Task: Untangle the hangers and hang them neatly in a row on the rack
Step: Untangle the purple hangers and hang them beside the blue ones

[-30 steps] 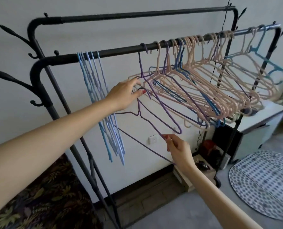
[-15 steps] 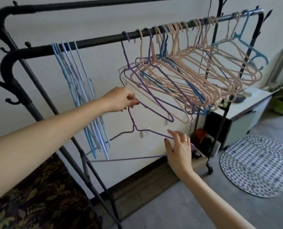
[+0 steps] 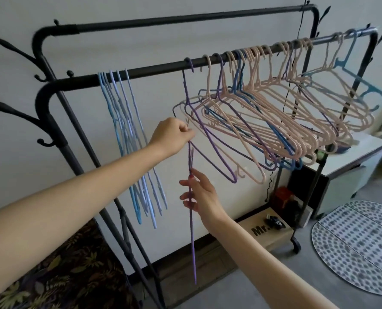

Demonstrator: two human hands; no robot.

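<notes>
A: Purple hanger (image 3: 191,219) — where is it?

B: Off the rack (image 3: 154,71), hanging edge-on below the front bar. The left hand (image 3: 173,136) pinches its top shut between fingertips; the right hand (image 3: 200,195) has its fingers curled loosely round the shaft lower down, thumb out. I cannot tell how firmly it grips.

A: What crowds it?

B: Just right of it, the tangled hangers (image 3: 274,121), pink, blue and purple, hooked on the bar and splayed outward. The nearest purple one (image 3: 207,139) hangs from the bar right above the left hand. Left of it, a tidy bunch of light blue hangers (image 3: 129,148) hangs straight down.

A: Any free bar?

B: Yes, a bare stretch between the blue bunch and the tangle, straight above the held hanger. The rack's rear bar is bare too.

A: Below?

B: Right of the hanger's lower end, a cardboard box (image 3: 268,233) on the floor with a small dark item on top. Further right are a white cabinet (image 3: 350,166) and a patterned mat (image 3: 359,246).
</notes>
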